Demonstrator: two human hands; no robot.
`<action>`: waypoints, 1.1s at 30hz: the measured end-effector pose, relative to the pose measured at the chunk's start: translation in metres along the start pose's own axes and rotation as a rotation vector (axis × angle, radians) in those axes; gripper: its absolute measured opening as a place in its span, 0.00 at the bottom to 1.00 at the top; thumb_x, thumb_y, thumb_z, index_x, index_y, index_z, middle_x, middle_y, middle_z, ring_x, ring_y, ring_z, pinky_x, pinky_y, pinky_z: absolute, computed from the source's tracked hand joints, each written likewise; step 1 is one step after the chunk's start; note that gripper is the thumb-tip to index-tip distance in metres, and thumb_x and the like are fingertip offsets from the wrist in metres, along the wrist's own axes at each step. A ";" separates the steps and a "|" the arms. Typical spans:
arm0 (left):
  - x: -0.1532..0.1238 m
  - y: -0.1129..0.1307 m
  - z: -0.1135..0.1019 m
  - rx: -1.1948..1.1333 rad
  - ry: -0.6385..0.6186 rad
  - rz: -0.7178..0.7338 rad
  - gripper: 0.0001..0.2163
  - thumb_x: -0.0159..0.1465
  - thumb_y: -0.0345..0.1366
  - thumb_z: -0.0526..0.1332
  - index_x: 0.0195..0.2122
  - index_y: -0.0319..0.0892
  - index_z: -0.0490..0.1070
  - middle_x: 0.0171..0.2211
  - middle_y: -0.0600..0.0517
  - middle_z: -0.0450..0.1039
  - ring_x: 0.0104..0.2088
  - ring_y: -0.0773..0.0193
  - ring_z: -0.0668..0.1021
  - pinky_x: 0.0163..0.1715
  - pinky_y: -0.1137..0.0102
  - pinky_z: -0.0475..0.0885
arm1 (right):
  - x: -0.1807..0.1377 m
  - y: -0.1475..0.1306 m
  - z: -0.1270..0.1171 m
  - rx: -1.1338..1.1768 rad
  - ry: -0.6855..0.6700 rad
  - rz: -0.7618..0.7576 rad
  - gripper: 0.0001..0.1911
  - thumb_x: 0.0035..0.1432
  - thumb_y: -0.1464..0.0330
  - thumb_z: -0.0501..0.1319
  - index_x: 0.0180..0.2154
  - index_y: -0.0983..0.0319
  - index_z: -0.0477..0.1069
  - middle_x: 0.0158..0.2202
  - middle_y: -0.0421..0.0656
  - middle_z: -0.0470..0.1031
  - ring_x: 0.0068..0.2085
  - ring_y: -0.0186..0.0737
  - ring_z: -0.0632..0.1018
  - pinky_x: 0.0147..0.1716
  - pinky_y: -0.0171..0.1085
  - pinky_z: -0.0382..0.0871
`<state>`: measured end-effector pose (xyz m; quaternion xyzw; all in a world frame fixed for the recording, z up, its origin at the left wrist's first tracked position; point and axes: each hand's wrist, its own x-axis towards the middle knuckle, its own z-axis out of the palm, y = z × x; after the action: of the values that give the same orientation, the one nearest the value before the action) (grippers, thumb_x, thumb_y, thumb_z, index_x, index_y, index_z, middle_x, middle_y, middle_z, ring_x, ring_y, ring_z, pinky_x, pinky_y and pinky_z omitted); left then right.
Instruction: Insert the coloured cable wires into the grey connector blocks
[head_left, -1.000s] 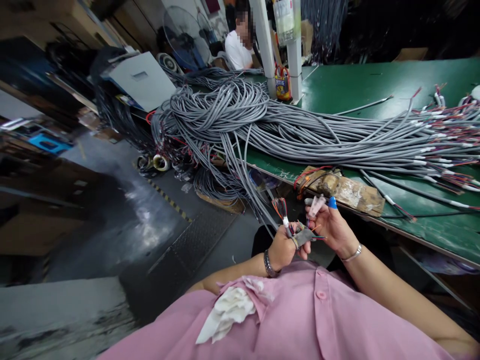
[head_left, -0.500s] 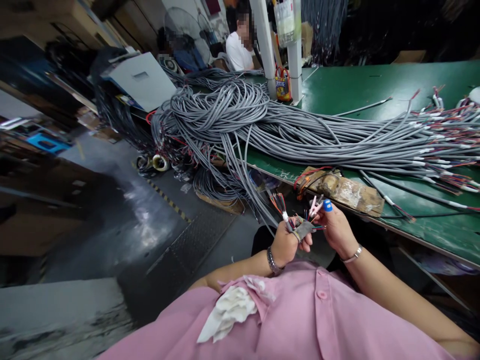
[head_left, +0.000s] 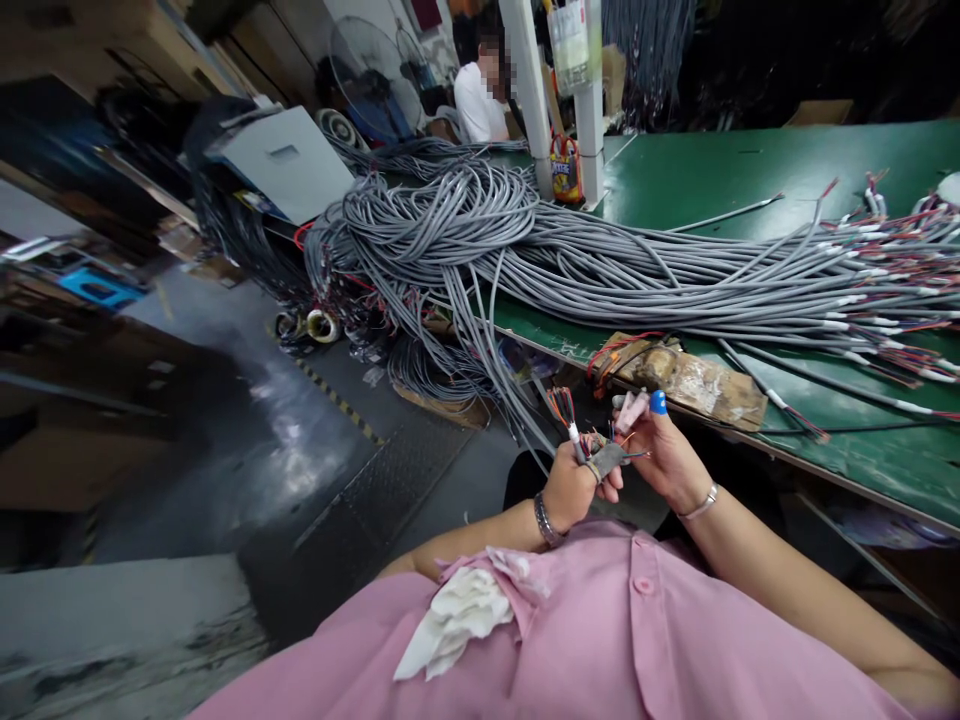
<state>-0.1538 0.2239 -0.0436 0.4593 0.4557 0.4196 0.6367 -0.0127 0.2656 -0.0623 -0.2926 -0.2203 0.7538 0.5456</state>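
Note:
In front of my shirt, my left hand [head_left: 571, 488] is closed around a grey cable [head_left: 577, 448] with a white sleeve near its end. Dark and orange wires [head_left: 561, 407] fan upward from it. A grey wrap [head_left: 606, 458] covers the thumb of that hand. Thin multicoloured wires [head_left: 619, 440] point from there toward my right hand [head_left: 673, 462]. That hand pinches a small pale pink clip-like tool [head_left: 632, 411], whose exact kind is unclear. A blue cover [head_left: 658, 402] sits on my right thumb. The right fingers are partly hidden.
A thick bundle of grey cables [head_left: 600, 262] lies along the green table [head_left: 720, 175], its stripped ends at the right. A taped wooden block [head_left: 686, 382] rests at the near edge. White posts [head_left: 592, 130] stand behind; a person in white [head_left: 478, 105] sits beyond.
The pink tool has turned and its outline looks more closed. My right hand has shifted slightly to the right. My left hand keeps its hold on the cable.

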 end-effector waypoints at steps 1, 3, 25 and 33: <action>-0.002 0.001 -0.001 -0.017 -0.001 0.000 0.19 0.58 0.49 0.62 0.21 0.37 0.68 0.17 0.52 0.70 0.14 0.71 0.71 0.14 0.77 0.62 | -0.001 -0.001 -0.002 0.012 -0.011 0.022 0.25 0.54 0.44 0.57 0.33 0.59 0.74 0.31 0.42 0.74 0.28 0.34 0.72 0.28 0.35 0.68; -0.005 0.001 -0.002 -0.049 -0.008 -0.003 0.19 0.58 0.49 0.63 0.22 0.37 0.68 0.17 0.53 0.70 0.14 0.71 0.71 0.14 0.77 0.62 | -0.003 -0.004 -0.004 0.018 -0.041 0.072 0.28 0.55 0.43 0.54 0.33 0.60 0.74 0.32 0.43 0.74 0.30 0.35 0.73 0.29 0.34 0.68; 0.000 0.009 0.004 0.039 0.093 0.089 0.18 0.60 0.48 0.61 0.25 0.37 0.68 0.18 0.53 0.70 0.15 0.71 0.73 0.15 0.78 0.64 | 0.006 0.002 0.003 -0.057 0.075 -0.004 0.24 0.49 0.46 0.63 0.31 0.62 0.76 0.28 0.44 0.76 0.26 0.37 0.72 0.27 0.37 0.67; 0.000 0.007 0.002 0.085 0.080 0.062 0.18 0.60 0.49 0.61 0.25 0.37 0.68 0.17 0.54 0.70 0.15 0.72 0.72 0.15 0.78 0.64 | 0.008 0.005 0.011 0.050 0.131 -0.013 0.24 0.47 0.47 0.65 0.29 0.62 0.75 0.25 0.42 0.76 0.23 0.35 0.71 0.24 0.35 0.67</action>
<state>-0.1521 0.2254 -0.0370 0.4826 0.4839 0.4374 0.5844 -0.0252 0.2713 -0.0592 -0.3259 -0.1672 0.7347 0.5710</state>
